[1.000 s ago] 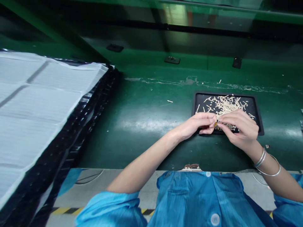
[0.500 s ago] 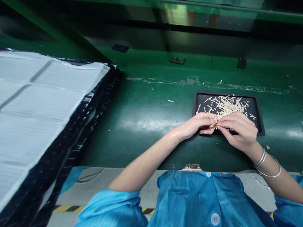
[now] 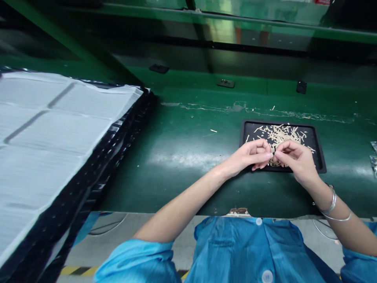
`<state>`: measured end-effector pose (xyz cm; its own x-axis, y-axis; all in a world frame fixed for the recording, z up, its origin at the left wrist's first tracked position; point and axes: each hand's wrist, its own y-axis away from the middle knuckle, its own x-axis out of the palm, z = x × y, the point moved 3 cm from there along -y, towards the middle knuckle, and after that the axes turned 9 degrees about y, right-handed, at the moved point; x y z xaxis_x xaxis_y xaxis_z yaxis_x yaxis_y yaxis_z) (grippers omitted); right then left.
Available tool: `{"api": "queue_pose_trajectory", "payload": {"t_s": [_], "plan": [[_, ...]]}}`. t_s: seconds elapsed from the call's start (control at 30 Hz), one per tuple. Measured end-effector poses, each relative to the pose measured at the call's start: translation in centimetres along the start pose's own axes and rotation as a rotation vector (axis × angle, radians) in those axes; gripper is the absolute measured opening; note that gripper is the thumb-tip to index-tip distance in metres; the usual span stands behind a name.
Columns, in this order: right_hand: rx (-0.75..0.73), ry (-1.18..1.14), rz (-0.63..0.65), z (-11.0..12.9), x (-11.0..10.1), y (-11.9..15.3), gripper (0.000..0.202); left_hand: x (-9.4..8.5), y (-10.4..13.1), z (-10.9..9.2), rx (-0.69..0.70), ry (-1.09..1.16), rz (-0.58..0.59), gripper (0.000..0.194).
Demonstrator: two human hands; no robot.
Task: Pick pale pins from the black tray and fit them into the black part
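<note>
Fingertip to fingertip, my left hand (image 3: 253, 155) and my right hand (image 3: 299, 159) meet over the front part of a black tray (image 3: 321, 159). Both are closed in a pinch. Something tiny and dark shows between the fingertips, too small to name. Many short, pale beige strips (image 3: 281, 135) lie in a loose heap in the tray, just behind and beneath my fingers. Part of the heap and the tray's front rim are hidden by my hands.
Three small black plates, one left (image 3: 159, 68), one in the middle (image 3: 226, 83) and one right (image 3: 301, 87), lie along the bench's back. A loose strip (image 3: 213, 131) is left of the tray. White sheeting on black plastic (image 3: 73, 141) fills the left side.
The yellow bit that showed between my fingertips is no longer visible; a dark bit shows there now. My fingers have shifted their pinch, and the view has tilted slightly.
</note>
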<state>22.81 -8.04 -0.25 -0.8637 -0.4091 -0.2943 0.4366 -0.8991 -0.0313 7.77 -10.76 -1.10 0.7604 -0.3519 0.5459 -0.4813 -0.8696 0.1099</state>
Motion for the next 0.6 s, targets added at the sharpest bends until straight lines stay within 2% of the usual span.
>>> {"api": "queue_pose_trajectory", "payload": {"t_s": [0.2,0.4,0.5,0.6], "plan": [[0.106,-0.147,0.163,-0.2,0.3,-0.2,0.026,0.2,0.1,-0.1,-0.005,-0.037,-0.026,0.033],[0.13,-0.204,0.23,0.2,0.3,0.0,0.025,0.0,0.1,0.0,-0.003,-0.05,-0.017,0.03],[0.139,-0.191,0.19,0.1,0.1,0.1,0.025,0.1,0.0,0.0,0.009,-0.06,-0.022,0.029],[0.147,-0.202,0.062,-0.3,-0.4,0.0,0.023,0.1,0.3,-1.0,0.077,-0.136,-0.067,0.028]]}}
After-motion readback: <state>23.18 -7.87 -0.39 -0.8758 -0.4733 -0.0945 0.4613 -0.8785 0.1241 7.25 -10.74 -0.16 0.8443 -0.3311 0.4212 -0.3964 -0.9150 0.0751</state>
